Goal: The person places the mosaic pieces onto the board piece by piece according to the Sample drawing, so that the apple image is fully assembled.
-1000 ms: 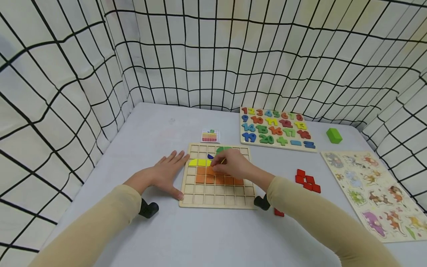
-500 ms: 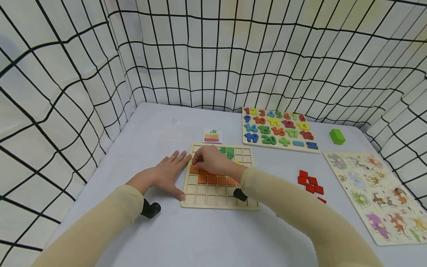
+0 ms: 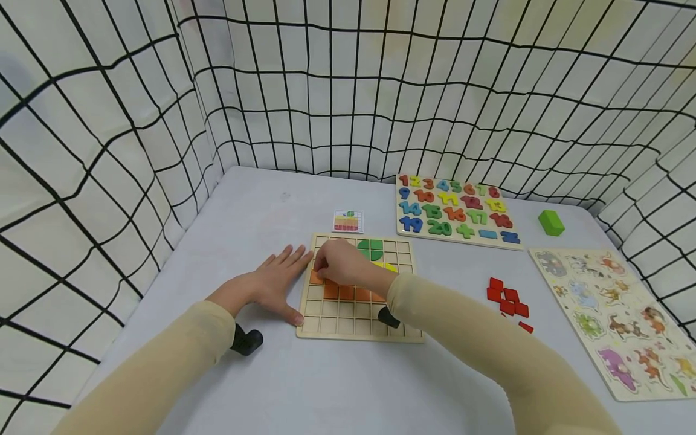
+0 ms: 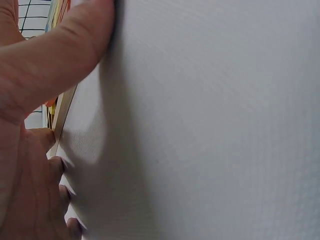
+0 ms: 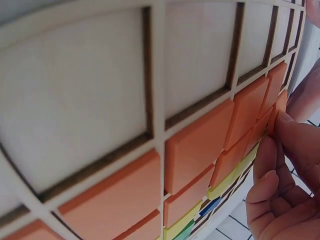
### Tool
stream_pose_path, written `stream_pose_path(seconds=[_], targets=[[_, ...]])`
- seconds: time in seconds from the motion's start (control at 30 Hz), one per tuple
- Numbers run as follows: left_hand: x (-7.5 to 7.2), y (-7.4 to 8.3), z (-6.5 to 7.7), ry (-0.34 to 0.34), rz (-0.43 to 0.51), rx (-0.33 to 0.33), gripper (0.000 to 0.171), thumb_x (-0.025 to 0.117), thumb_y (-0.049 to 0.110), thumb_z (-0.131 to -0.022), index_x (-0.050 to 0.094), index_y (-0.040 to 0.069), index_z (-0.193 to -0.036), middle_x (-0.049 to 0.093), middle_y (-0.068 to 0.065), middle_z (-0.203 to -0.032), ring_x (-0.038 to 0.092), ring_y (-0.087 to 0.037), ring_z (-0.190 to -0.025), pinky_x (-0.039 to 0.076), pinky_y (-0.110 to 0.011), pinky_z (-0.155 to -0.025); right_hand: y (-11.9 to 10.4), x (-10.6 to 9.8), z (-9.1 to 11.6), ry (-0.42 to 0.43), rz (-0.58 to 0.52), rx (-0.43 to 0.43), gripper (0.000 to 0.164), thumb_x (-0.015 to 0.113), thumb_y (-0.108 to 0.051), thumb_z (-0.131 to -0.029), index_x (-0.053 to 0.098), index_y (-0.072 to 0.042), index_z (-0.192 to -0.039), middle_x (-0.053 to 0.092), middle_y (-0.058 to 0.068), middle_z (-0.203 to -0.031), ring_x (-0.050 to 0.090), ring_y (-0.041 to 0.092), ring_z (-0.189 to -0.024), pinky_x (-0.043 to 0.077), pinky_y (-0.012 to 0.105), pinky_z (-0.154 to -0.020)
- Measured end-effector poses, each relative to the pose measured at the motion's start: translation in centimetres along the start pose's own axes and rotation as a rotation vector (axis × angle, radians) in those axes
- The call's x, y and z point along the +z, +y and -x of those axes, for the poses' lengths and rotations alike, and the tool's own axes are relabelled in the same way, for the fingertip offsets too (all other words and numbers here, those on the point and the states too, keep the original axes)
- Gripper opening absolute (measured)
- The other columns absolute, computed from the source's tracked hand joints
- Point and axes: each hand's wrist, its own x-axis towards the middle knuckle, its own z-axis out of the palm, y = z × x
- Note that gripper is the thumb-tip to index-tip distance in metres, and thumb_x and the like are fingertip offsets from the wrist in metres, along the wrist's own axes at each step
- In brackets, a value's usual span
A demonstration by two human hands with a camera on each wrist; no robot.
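A wooden grid board [image 3: 331,326] lies on the white table. My left hand [image 3: 266,287] rests on the tabletop with fingers spread, its thumb and fingertips at the board's left edge. Over the board's left side, my right hand [image 3: 348,263] pinches an orange tile [image 5: 281,102] between thumb and fingers at the end of a row. More orange tiles [image 5: 200,145] fill neighbouring cells. Yellow pieces [image 3: 387,266] and green pieces [image 3: 372,244] sit farther up the board, and a blue piece [image 5: 210,206] shows in the right wrist view. My right hand hides part of the grid.
Behind the board lies a small picture card [image 3: 348,221]. A number puzzle [image 3: 457,239] and a green block [image 3: 551,223] are at the back right. Several red tiles [image 3: 511,295] lie right of the board, before an animal puzzle [image 3: 647,393]. A black grid net [image 3: 353,75] surrounds the table.
My right hand has moved left across the board to its left side, where an orange tile now shows. It has barely shifted over the last half second. The left hand stays put.
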Motion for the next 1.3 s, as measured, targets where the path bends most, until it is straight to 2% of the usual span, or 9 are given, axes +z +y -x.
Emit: stream_pose_path(seconds=[0.2,0.37,0.47,0.73,1.0,1.17,1.3], targets=[[0.0,-0.1,-0.1,0.001,0.004,0.0,0.133,0.087,0.059,-0.072,0.009,0.003,-0.164,0.001,-0.024,-0.172,-0.004,-0.049,-0.158,0.007,-0.07,-0.124,-0.2,0.0,0.2,-0.006,0.078,-0.019,0.012,0.072,-0.013,-0.096,0.081,-0.008,-0.102,0.079,0.003,-0.101,0.065,0.011,-0.084,0.059,0.026,-0.084],[0.1,-0.1,-0.1,-0.001,0.001,-0.014,0.133,0.087,0.059,-0.071,0.009,0.004,-0.164,0.001,-0.023,-0.172,-0.005,-0.048,-0.158,0.006,-0.069,-0.125,0.3,-0.2,0.7,0.012,0.032,-0.023,0.015,0.071,-0.014,-0.097,0.079,-0.007,-0.107,0.078,0.004,-0.104,0.066,0.013,-0.088,0.058,0.027,-0.087],[0.2,0.0,-0.2,-0.005,-0.007,-0.033,0.134,0.087,0.06,-0.07,0.009,0.006,-0.165,0.001,-0.021,-0.172,-0.005,-0.046,-0.158,0.005,-0.068,-0.125,1.2,-0.8,1.8,0.03,0.003,-0.022,0.016,0.069,-0.013,-0.098,0.078,-0.007,-0.11,0.078,0.005,-0.105,0.067,0.014,-0.089,0.059,0.029,-0.087],[0.3,-0.1,-0.4,0.0,-0.02,-0.033,0.135,0.087,0.059,-0.07,0.008,0.004,-0.164,0.0,-0.022,-0.172,-0.003,-0.047,-0.158,0.006,-0.067,-0.125,5.9,-2.8,7.1,0.069,-0.03,0.07,0.013,0.072,-0.014,-0.096,0.079,-0.011,-0.106,0.077,0.001,-0.101,0.065,0.014,-0.09,0.059,0.03,-0.085],[0.4,-0.2,-0.2,0.011,-0.007,-0.014,0.137,0.086,0.062,-0.069,0.008,0.002,-0.164,0.001,-0.024,-0.171,-0.003,-0.049,-0.157,0.007,-0.07,-0.124,11.5,-4.1,14.2,0.071,-0.043,0.187,0.015,0.074,-0.009,-0.094,0.078,-0.01,-0.108,0.075,0.001,-0.101,0.063,0.015,-0.091,0.06,0.029,-0.081],[0.4,-0.2,-0.3,0.011,-0.022,-0.014,0.137,0.086,0.062,-0.069,0.008,0.002,-0.164,0.002,-0.025,-0.171,-0.002,-0.049,-0.157,0.008,-0.07,-0.124,13.2,-3.8,18.0,0.021,-0.014,0.197,0.016,0.078,-0.011,-0.09,0.078,-0.015,-0.105,0.075,-0.003,-0.099,0.064,0.014,-0.093,0.061,0.031,-0.082],[0.3,-0.2,-0.3,0.013,-0.024,-0.014,0.136,0.087,0.061,-0.069,0.009,0.002,-0.164,0.002,-0.024,-0.171,-0.002,-0.049,-0.157,0.008,-0.07,-0.124,13.7,-3.2,20.1,-0.009,-0.014,0.2,0.017,0.083,-0.015,-0.086,0.078,-0.021,-0.101,0.071,-0.01,-0.094,0.062,0.01,-0.091,0.059,0.026,-0.079]])
